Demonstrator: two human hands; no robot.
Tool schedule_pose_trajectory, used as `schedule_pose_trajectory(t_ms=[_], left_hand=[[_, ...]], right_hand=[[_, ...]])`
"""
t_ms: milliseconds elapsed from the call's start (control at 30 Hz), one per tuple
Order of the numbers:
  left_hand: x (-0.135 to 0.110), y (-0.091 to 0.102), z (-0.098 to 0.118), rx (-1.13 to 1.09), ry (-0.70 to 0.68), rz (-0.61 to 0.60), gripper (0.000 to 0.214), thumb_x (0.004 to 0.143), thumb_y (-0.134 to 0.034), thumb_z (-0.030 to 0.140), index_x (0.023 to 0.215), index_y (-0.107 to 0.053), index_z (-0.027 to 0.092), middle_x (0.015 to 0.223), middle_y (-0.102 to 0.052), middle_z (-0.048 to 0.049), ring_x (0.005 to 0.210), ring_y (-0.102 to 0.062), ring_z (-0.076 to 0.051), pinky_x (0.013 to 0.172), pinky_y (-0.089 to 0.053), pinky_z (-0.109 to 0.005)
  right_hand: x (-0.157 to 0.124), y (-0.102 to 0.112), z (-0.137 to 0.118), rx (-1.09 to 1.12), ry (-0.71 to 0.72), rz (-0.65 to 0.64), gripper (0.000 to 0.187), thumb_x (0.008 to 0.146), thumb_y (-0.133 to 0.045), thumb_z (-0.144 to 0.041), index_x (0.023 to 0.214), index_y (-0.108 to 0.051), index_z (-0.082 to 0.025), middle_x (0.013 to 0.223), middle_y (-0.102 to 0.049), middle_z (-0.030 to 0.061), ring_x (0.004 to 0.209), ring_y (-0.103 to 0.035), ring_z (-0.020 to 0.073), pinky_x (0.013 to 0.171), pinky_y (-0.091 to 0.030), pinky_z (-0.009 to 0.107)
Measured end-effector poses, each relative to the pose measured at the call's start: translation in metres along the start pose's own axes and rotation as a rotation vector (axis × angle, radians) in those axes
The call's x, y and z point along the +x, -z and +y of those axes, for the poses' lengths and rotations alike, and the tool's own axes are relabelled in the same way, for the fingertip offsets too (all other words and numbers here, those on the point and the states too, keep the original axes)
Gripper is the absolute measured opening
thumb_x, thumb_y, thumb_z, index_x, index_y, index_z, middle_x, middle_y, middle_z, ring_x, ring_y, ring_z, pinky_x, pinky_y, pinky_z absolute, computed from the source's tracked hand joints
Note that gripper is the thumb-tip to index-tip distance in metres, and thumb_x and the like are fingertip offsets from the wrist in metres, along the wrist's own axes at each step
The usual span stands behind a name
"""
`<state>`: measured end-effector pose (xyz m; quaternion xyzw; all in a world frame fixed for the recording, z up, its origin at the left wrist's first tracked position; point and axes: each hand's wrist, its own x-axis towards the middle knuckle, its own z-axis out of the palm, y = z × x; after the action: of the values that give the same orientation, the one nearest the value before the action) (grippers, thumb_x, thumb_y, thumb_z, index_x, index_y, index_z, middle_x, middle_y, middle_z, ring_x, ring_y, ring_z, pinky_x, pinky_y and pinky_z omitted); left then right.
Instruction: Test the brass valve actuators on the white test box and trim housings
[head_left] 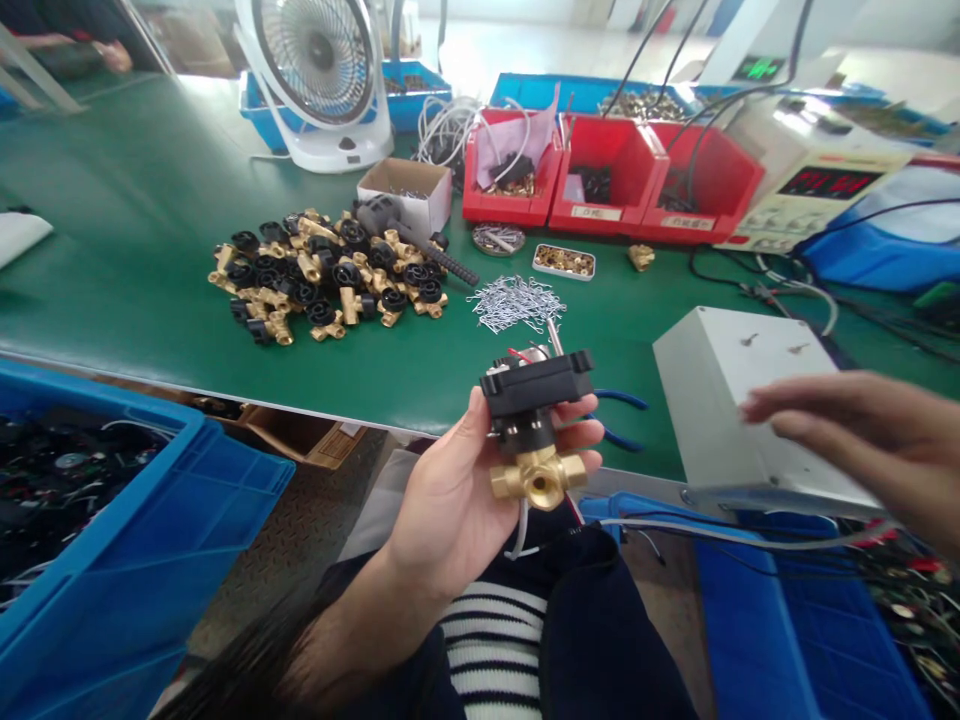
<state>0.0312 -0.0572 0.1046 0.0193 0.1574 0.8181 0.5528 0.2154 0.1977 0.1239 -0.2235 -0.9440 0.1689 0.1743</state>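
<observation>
My left hand (446,490) is wrapped round a brass valve with a black actuator (538,430), raised over my lap at the table's front edge. Its brass ports face down and toward me, while wires and a metal part show on top of the black housing. A grey cable hangs below it. My right hand (862,430), slightly blurred, hovers at the right with fingers stretched out and nothing visible in them. Closest to it is a white metal box (742,400) with two toggle switches. Blue-handled pliers (626,400), partly hidden, lie behind the valve.
Brass valves with black tops (322,275) are heaped on the green table. Beyond lie metal clips (517,303), a tray of small brass parts (564,262), red bins (607,185) and a fan (319,60). Blue crates (225,470) flank me; a power supply (817,180) stands right.
</observation>
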Motion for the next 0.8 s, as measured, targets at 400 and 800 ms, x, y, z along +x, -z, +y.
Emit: schedule_pose_trajectory(t_ms=[400,800], left_hand=[[-0.003,-0.008,-0.009,0.141,-0.067,-0.007,0.04,0.103,-0.038,0.036,0.112,-0.069,0.014,0.118,-0.068,-0.0131,0.103,-0.069,-0.02,0.089,-0.058,-0.029],[0.007,-0.007,-0.011,0.532,-0.393,0.197,0.041,0.079,-0.079,0.037,0.11,-0.067,0.014,0.109,-0.069,-0.0069,0.089,-0.069,-0.016,0.08,-0.059,-0.023]], right_hand=[[-0.093,-0.134,-0.009,0.009,0.288,-0.372,0.023,0.097,-0.045,-0.021,0.11,-0.063,-0.017,0.103,-0.069,0.0122,0.092,-0.068,0.0266,0.08,-0.06,0.042],[-0.111,-0.139,-0.004,0.086,0.26,-0.526,0.027,0.103,-0.042,-0.031,0.111,-0.065,-0.019,0.092,-0.069,0.007,0.08,-0.067,0.0218,0.069,-0.052,0.032]])
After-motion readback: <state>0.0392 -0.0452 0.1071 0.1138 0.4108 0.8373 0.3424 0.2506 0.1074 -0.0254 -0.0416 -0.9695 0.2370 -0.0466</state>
